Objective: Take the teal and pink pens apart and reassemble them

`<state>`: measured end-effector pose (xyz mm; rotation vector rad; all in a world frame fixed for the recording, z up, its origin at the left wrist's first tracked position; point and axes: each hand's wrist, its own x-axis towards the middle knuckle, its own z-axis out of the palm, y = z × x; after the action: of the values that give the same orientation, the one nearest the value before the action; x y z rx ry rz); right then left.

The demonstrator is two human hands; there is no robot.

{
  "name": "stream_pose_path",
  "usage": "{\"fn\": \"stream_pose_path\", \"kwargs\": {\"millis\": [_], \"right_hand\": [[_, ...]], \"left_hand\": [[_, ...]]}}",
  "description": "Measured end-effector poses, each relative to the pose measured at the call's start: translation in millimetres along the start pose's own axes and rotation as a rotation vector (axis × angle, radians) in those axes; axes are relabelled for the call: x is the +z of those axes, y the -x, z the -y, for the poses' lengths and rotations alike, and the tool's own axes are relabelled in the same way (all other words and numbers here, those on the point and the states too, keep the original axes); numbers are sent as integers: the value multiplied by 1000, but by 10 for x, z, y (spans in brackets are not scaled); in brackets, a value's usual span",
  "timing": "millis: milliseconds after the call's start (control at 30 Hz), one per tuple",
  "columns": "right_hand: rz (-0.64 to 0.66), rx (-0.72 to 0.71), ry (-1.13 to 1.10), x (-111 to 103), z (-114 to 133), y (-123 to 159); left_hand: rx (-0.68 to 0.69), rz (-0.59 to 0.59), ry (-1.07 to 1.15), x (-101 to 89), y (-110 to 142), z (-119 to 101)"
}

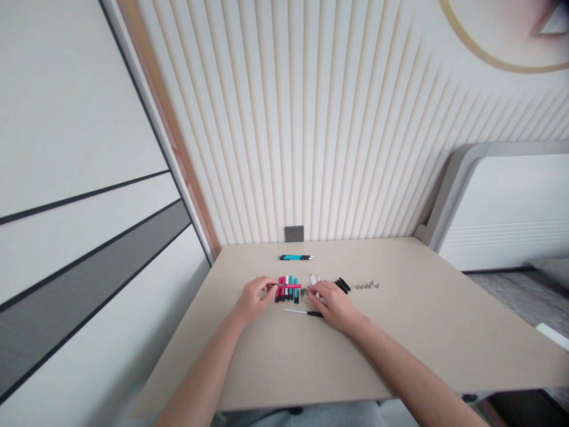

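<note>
My left hand [258, 298] is closed on a pink pen barrel [292, 286], which points sideways to the right above a row of pen barrels [287, 295] in pink, white and turquoise with black ends. My right hand [331, 301] has its fingertips together beside a cluster of small dark parts [304, 292]; whatever they pinch is too small to make out. Just behind that hand lie thin white pieces [313, 278], partly covered by it. In front of its fingers rests a thin white stick with a black end [296, 311].
Assembled turquoise and black pens [296, 257] lie at the back of the beige table [267, 362]. To the right are several black tubes [342, 285] and a scatter of small springs or similar parts [367, 286]. A dark wall socket [294, 233] sits behind the table.
</note>
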<state>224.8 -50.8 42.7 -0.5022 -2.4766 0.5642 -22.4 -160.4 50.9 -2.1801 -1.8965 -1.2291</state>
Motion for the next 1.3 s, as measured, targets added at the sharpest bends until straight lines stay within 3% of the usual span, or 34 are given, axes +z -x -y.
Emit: {"fn": "stream_pose_path", "kwargs": {"millis": [167,533,800,1067,1167,1300], "right_hand": [[50,16,-135,40,50,-13],[113,-50,-155,172,9,-27],[86,2,-160,145,1,-39],[-30,51,-151,58,-106,-23],[-28,46,-136,64,-133,-21],[-8,40,-120,76,-140,-15]], "left_hand": [[110,65,32,33,16,-9],[181,46,-12,18,-2,-63],[153,27,16,7,6,-51],[-3,-164,-151,-135,-10,110],[-49,-135,-255,-135,-12,156],[-3,-37,-375,-108,-12,144]]}}
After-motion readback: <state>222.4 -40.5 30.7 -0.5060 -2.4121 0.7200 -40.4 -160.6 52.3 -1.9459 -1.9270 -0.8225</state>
